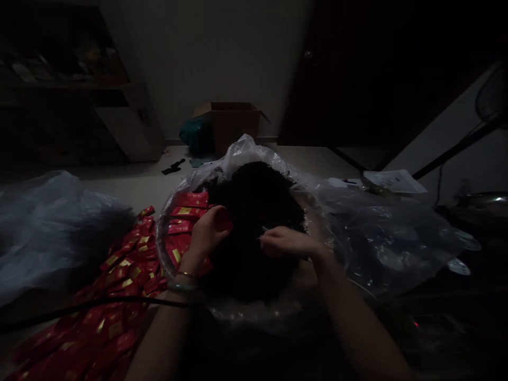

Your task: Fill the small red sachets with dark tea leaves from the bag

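Okay, head view, dim: left hand with fingers curled round a red sachet; right hand with fingers pinching a thin metal tool, over a heap of dark tea leaves in a clear plastic bag. A slip could spill leaves onto the loose red sachets at left. Black cable lies across the left forearm and could snag it. Cardboard box sits beyond on the floor.

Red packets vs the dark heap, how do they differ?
The red packets are bright red with gold labels; the dark heap is nearly black and unmarked. The packets are flat, separate pieces spread across the table, while the heap is one mound inside a clear plastic bag. Both lie close to the left hand.
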`<state>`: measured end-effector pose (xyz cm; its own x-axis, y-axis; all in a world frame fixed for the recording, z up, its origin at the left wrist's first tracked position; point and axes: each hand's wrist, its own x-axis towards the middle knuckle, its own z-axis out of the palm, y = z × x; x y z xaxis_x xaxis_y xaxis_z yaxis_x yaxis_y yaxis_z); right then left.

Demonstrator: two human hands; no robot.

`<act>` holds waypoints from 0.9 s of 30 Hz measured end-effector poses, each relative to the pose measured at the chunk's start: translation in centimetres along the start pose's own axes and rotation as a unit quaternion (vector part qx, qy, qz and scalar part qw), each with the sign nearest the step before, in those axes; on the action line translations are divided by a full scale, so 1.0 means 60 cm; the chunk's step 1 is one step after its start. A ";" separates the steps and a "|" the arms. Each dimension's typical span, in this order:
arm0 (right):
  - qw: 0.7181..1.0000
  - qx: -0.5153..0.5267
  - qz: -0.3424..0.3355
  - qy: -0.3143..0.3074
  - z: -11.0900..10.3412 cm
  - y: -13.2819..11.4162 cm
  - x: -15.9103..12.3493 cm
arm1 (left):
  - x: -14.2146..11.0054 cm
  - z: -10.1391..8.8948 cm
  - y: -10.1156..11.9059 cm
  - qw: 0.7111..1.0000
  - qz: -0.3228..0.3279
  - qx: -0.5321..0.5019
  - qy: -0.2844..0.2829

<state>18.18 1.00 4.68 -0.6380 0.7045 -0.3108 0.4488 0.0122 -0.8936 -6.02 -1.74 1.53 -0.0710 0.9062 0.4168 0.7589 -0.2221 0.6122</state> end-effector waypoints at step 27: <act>0.803 -0.572 -0.160 0.036 0.123 0.023 0.120 | 0.004 -0.053 -0.008 0.985 -0.052 0.082 -0.142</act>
<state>9.58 0.84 -1.20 -0.8160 0.5741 -0.0673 0.5767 0.8165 -0.0276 -8.48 -2.55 3.46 0.0129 0.9901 0.1396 0.8530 -0.0837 0.5152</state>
